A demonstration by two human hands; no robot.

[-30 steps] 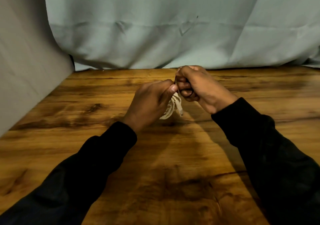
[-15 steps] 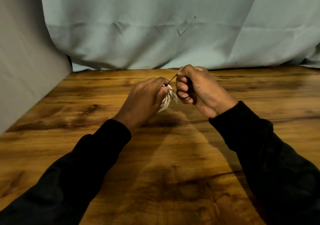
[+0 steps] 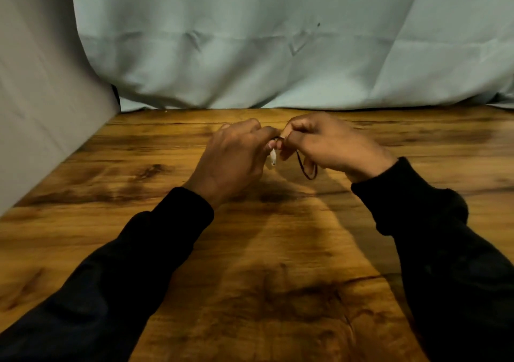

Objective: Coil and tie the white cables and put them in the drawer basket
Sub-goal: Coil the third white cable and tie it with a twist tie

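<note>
**Tying the coiled cable above the middle of the bench**

Both hands meet in the centre of the frame, a little above the bench (image 3: pixel 278 250). The left hand (image 3: pixel 233 158) has its fingers curled around the white cable (image 3: pixel 273 158); only a small white piece shows between the two hands, the rest is hidden inside the grip. The right hand (image 3: pixel 333 147) pinches a thin dark tie (image 3: pixel 306 168), and a loop of this tie hangs down under the fingers.

The step in hand seems to be the binding of the coil. To do it well, I think the left grip should keep the coil pressed flat so that no turn slips out, while the right hand pulls the tie snug around the middle of the bundle before it closes the knot.

For moving there is much open wood in the lower part of the frame and to the right. At the left a grey panel (image 3: pixel 41 111) stands along the bench edge, and a pale cloth (image 3: pixel 278 41) closes the upper part. The drawer basket is not in view, so I cannot tell which way the bundle must go.
</note>
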